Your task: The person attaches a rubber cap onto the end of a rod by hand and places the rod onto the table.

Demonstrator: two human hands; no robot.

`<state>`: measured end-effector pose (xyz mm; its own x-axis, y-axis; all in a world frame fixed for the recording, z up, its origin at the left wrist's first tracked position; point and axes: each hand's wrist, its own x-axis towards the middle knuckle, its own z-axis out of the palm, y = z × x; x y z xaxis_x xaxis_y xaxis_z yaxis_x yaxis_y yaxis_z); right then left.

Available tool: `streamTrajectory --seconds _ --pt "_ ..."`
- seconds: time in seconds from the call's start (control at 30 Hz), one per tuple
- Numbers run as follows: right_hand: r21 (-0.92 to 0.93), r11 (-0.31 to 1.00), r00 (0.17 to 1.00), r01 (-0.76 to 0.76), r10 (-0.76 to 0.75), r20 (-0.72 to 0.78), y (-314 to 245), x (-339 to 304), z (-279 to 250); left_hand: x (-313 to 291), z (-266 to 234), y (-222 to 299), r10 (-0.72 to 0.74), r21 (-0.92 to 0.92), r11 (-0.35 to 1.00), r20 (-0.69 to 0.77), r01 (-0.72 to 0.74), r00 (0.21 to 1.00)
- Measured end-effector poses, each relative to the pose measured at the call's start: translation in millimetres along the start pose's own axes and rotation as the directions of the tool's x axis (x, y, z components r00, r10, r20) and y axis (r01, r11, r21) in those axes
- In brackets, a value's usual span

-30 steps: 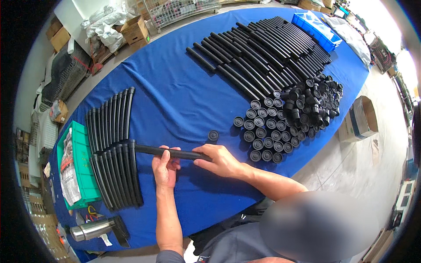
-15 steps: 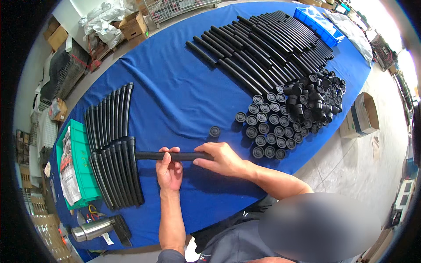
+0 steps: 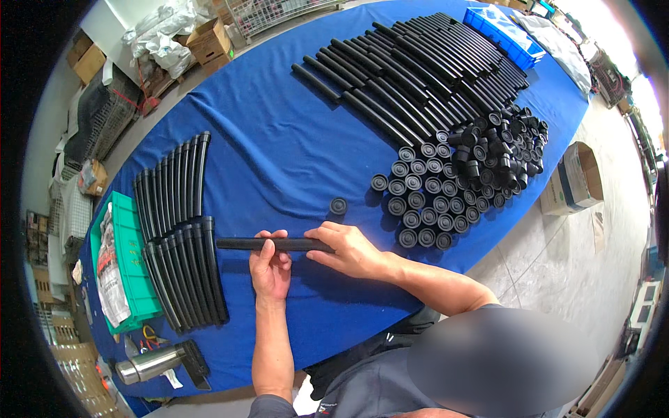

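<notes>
A straight black tube (image 3: 298, 244) lies level across both my hands, a little above the blue cloth. My left hand (image 3: 270, 268) grips it near the middle, thumb in front and fingers behind. My right hand (image 3: 352, 252) is wrapped over the tube's right end and hides it, so I cannot tell whether a cap is there. A lone round black cap (image 3: 338, 205) rests on the cloth just beyond my right hand. The tube's left end is close to two rows of black tubes with wider end pieces (image 3: 185, 275).
Many bare black tubes (image 3: 390, 76) are stacked at the far right, with caps (image 3: 432, 185) in front of them, some in rows, some heaped. A green crate (image 3: 132, 265) and a steel flask (image 3: 150, 364) stand at left. A blue tray (image 3: 505, 35) sits at the far right edge.
The tube and both hands have shifted very slightly away from me. My grip looks the same.
</notes>
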<state>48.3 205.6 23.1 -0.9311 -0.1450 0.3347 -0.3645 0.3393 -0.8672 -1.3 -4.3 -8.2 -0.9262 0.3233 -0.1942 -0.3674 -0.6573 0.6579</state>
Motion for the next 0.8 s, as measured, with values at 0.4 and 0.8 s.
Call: streamTrajectory --seconds 0.4,0.8 --pt "0.134 0.949 0.954 -0.284 0.266 0.138 -17 10 -12 1 -1 2 0.006 -0.032 0.999 0.025 -0.005 1.0" --pt "0.112 0.937 0.933 -0.331 0.308 0.185 -21 11 -14 1 -1 3 0.006 -0.082 0.997 0.056 -0.002 0.998"
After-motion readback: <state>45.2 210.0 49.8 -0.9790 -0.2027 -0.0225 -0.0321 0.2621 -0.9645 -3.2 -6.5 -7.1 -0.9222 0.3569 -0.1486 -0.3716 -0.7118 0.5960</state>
